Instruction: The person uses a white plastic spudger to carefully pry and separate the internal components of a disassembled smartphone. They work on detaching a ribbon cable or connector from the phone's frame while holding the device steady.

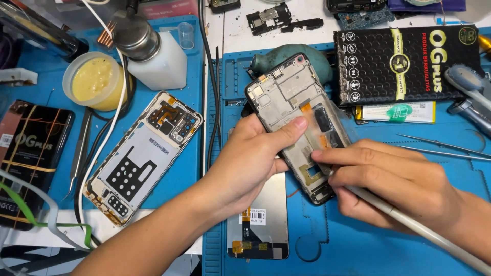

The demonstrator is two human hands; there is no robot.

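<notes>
A: What is nearest to the camera, at the bottom of the frame?

B: Two forearms come up from the lower edge. Between them, a loose display panel [260,217] lies flat on the blue mat [358,240], its silver back up, probably put aside there so it stays safe.

A: And the hands?

B: In the centre, the left hand [250,158] is closed around a phone frame [296,122]. The thumb presses across its open inside and the fingers are behind it. It is held tilted, the camera end toward the upper part of the picture, I think so that the inside faces the eyes. The right hand [394,179] is closed on a thin grey tool [409,225], held like a pen; the handle runs to the lower right corner. Its tip is hidden by the fingers at the lower part of the frame, so I cannot tell exactly what it touches.

A: What lies further away?

B: At the left, a second opened phone [143,156] lies diagonally on the mat, apart from the hands. At the right edge, two tweezers [440,145] rest within easy reach. Behind the held frame there is a black box with a yellow stripe [406,64]. In the upper left stand a yellow paste pot [92,79] and a white bottle with a metal top [153,53]. At the very top, small black parts [268,18] lie on the white bench [307,36].
</notes>
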